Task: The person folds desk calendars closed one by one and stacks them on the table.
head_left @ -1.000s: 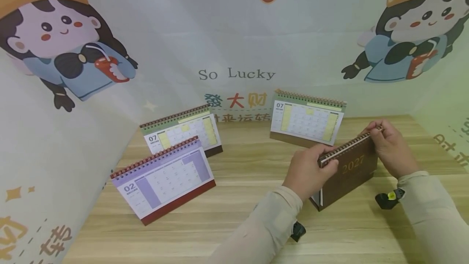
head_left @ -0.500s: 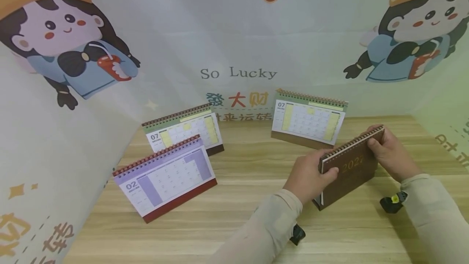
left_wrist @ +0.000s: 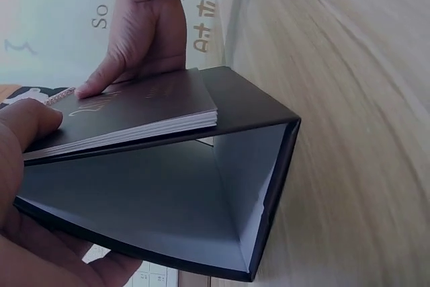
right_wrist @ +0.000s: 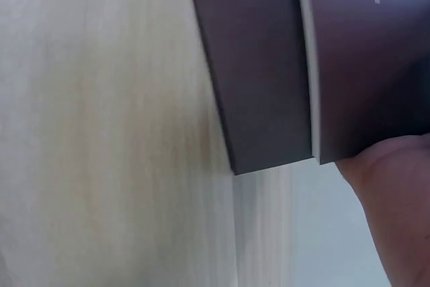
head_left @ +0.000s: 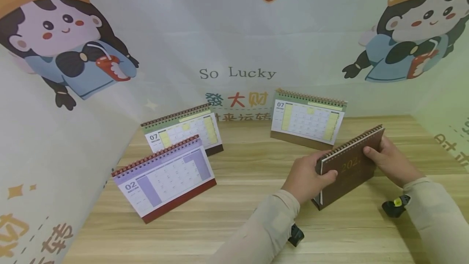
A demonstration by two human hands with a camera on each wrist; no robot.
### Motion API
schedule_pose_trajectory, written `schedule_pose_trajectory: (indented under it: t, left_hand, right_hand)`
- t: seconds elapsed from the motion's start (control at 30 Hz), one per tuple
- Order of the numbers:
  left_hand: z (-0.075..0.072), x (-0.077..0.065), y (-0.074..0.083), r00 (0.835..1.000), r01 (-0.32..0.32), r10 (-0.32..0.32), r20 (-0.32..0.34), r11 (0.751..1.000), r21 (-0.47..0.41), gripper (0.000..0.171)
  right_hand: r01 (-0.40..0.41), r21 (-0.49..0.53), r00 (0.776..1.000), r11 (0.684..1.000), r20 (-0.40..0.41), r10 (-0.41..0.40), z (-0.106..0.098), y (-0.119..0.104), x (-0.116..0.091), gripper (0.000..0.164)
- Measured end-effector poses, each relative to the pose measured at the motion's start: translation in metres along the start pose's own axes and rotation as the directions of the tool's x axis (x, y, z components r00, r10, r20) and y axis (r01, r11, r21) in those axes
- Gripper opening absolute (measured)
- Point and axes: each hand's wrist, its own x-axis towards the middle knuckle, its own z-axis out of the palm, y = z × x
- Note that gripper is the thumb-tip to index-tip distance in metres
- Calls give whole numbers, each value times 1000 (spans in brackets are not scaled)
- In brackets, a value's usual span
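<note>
A dark brown desk calendar (head_left: pixel 349 170) with gold digits on its cover and a spiral along the top stands at the right of the table. My left hand (head_left: pixel 307 176) grips its left end, thumb on the cover and fingers behind. At the other end my right hand (head_left: pixel 393 158) holds it the same way, thumb on the cover. In the left wrist view the calendar's hollow triangular stand (left_wrist: pixel 228 186) shows from the side, the left fingers (left_wrist: pixel 67 253) under its back panel. The right wrist view shows the lower cover edge (right_wrist: pixel 255 99) close over the wood.
A purple calendar (head_left: pixel 168 178) marked 02 stands at the left, in front of a green-topped calendar (head_left: pixel 183 129) marked 07. Another green-topped calendar (head_left: pixel 307 119) stands at the back, just beyond the brown one. A printed cloth backdrop (head_left: pixel 234 31) walls the wooden table (head_left: pixel 238 215).
My right hand has slid down from the spiral at the top right corner to the calendar's right side. The left hand keeps its hold at the left end.
</note>
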Motion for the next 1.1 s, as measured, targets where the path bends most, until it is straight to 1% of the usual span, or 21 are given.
schedule_pose_trajectory:
  t: [0.03, 0.1, 0.17, 0.27, 0.33, 0.4, 0.53, 0.57, 0.67, 0.7, 0.77, 0.87, 0.97, 1.0, 1.03, 1.1]
  left_hand:
    - [0, 0, 0, 1000, -1, 1, 0, 1000, -1, 46]
    - [0, 0, -1, 1000, -3, 3, 1, 1000, -5, 46]
    - [1, 0, -2, 1000, 0, 0, 7, 1000, -4, 47]
    - [2, 0, -4, 1000, 17, -17, 18, 1000, -9, 47]
    - [3, 1, -5, 999, 27, -27, 23, 1000, -9, 48]
    - [4, 1, -6, 999, 35, -35, 26, 999, -13, 47]
    - [4, 0, -6, 999, 40, -40, 27, 999, -32, 47]
    - [4, -1, -6, 999, 43, -42, 27, 998, -38, 47]
    - [4, -2, -5, 999, 45, -44, 24, 997, -57, 46]
    - [4, -2, -4, 999, 45, -44, 23, 997, -60, 46]
    - [3, -2, -3, 999, 46, -45, 19, 997, -68, 45]
    - [4, -2, -2, 999, 45, -45, 7, 995, -84, 43]
    - [3, -2, 0, 999, 38, -39, -9, 996, -80, 42]
    - [2, -2, 2, 1000, 26, -27, -13, 997, -69, 41]
    - [1, -2, 5, 1000, 11, -12, -19, 999, -51, 39]
    - [-2, -2, 13, 999, -37, 37, -34, 999, 1, 32]
  right_hand:
    - [4, 6, 1000, 1000, 12, -4, -1, 1, 0, 11]
    - [6, 57, 1000, 998, 28, -8, -1, 2, 0, 11]
    - [15, 122, 999, 992, 47, -20, 0, 3, -1, 16]
    - [25, 233, 995, 972, 86, -46, -1, 4, -1, 25]
    - [20, 280, 993, 960, 106, -52, -1, 5, -2, 32]
    - [3, 281, 992, 960, 119, -38, -2, 5, -3, 38]
    - [-40, 213, 993, 976, 118, 14, -3, 4, -5, 46]
    - [-41, 197, 993, 979, 115, 19, -2, 3, -5, 48]
    - [-41, 197, 994, 980, 104, 20, -2, 2, -5, 51]
    - [-34, 202, 995, 979, 99, 14, -1, 2, -5, 50]
    - [-20, 180, 997, 983, 82, 5, 0, 2, -5, 45]
    - [-13, 128, 999, 992, 54, 6, 0, -1, -4, 32]
    - [-16, 109, 1000, 994, 20, 14, 1, -4, -3, 22]
    - [-17, 163, 1000, 986, 4, 17, 1, -6, -3, 20]
    - [-15, 192, 1000, 981, -22, 20, 1, -9, -3, 19]
    - [5, 218, 996, 976, -92, 15, 0, -16, -1, 19]
